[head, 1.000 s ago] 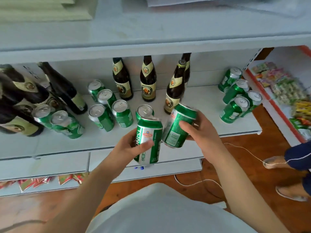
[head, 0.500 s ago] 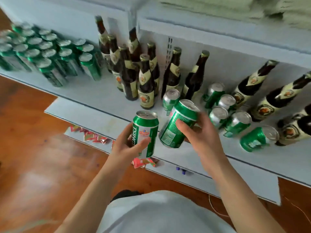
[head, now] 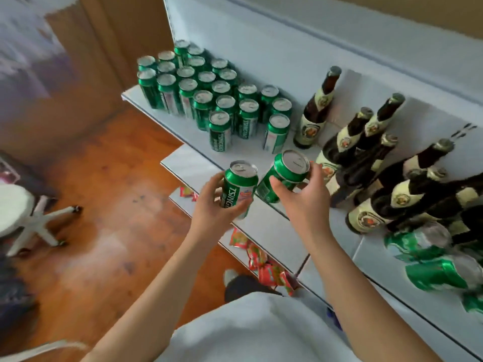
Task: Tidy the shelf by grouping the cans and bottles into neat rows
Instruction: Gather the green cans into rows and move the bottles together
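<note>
A green can is gripped in the left hand and another can in the right hand, probably to be stood beside the block of cans at upper centre

Both held cans — now leftward, near the grouped cans

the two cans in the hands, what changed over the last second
The view swung left along the shelf, from the loose cans and bottles to the packed block of cans. Both held cans went with it. Unchanged: the left hand grips an upright can, the right hand a tilted can.
</note>
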Demonstrator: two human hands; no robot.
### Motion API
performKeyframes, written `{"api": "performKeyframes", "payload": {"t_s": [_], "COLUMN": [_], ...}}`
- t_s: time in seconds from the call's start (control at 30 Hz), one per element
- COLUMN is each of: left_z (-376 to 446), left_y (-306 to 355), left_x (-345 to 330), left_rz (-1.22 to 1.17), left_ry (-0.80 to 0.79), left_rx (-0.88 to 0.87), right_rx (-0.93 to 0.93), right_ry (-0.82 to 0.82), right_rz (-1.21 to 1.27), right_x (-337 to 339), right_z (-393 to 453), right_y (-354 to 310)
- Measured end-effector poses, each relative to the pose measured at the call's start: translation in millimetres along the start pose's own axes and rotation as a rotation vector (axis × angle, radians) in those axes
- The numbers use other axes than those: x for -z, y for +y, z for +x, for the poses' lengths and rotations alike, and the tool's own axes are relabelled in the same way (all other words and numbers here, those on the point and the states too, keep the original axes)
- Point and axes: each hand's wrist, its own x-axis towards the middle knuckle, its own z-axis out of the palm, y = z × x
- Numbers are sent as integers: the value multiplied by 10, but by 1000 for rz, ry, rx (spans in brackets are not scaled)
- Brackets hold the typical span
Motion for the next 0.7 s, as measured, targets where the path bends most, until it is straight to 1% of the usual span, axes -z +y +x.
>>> {"api": "performKeyframes", "payload": {"t_s": [0.13, 0.27, 0.37, 0.47, 0.57, 0.6, 0.63, 0.7], "left_z": [703, 1223, 1518, 1702, 1815, 1843, 1864, 1861], "left_y": [-97, -191, -249, -240, -183, -166, -161, -150], "left_x": [136, 383, 608, 673, 588, 541, 486, 366], "left_rz": [36, 80, 156, 221, 289, 307, 316, 318], "left_ry": [-14, -29, -63, -181, -334, -389, -439, -516], "left_rx": [9, 18, -8, -45, -138, -177, -206, -234], "right_rx": [7, 32, 30, -37, -110, -123, -144, -209], "right_ry": [-12, -49, -22, -1, -53, -47, -6, 148], "right_rz": [-116, -191, -266, -304, -341, -367, -379, -339], "right_x": [-615, -1153, -1426, -1518, -1477, -1439, -1390, -1272], "right_z": [550, 960, 1166, 1297, 1324, 1306, 1260, 1077], "right_y": [165, 336, 311, 234, 119, 91, 63, 10]}}
